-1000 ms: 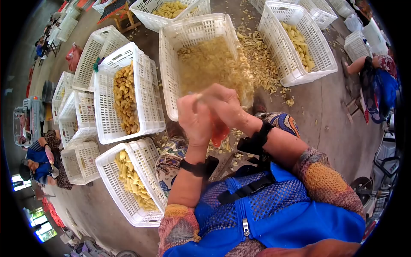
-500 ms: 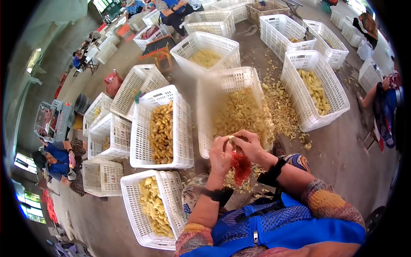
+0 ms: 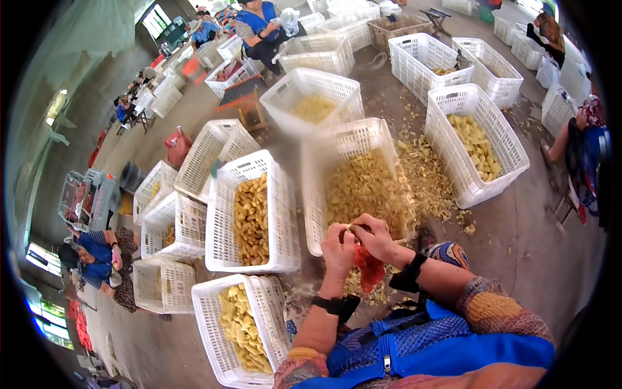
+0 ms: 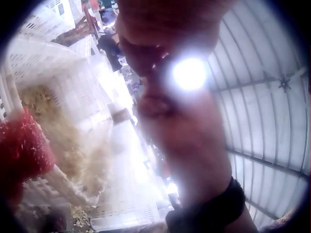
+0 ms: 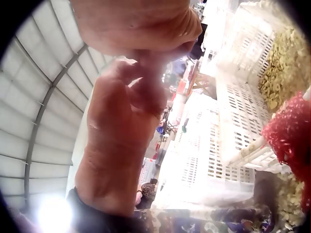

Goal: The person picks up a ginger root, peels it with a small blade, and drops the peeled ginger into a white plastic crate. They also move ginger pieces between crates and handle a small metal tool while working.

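Observation:
My hands meet over the near end of a white crate point(image 3: 312, 220) of pale peelings. My left hand point(image 3: 338, 254) pinches a small pale piece of ginger point(image 3: 348, 227), mostly hidden by fingers. The right hand point(image 3: 377, 237) has its fingers curled at the same piece from the other side; I cannot tell whether it also holds a tool. Below the hands hangs a red mesh point(image 3: 368, 271), also seen as red netting point(image 5: 291, 128) in the right wrist view. Both wrist views show the hands close together, dark and blurred.
Left stands a crate of brown ginger point(image 3: 251, 220); nearer is a crate of peeled ginger point(image 3: 243, 327). Another crate of peeled ginger point(image 3: 475, 146) stands right. Peelings point(image 3: 431, 178) litter the floor between crates. Seated people point(image 3: 97, 262) work around.
The head view has tilted up, bringing more of the room into sight. The hands stay together at the ginger piece, and the red mesh still hangs beneath them.

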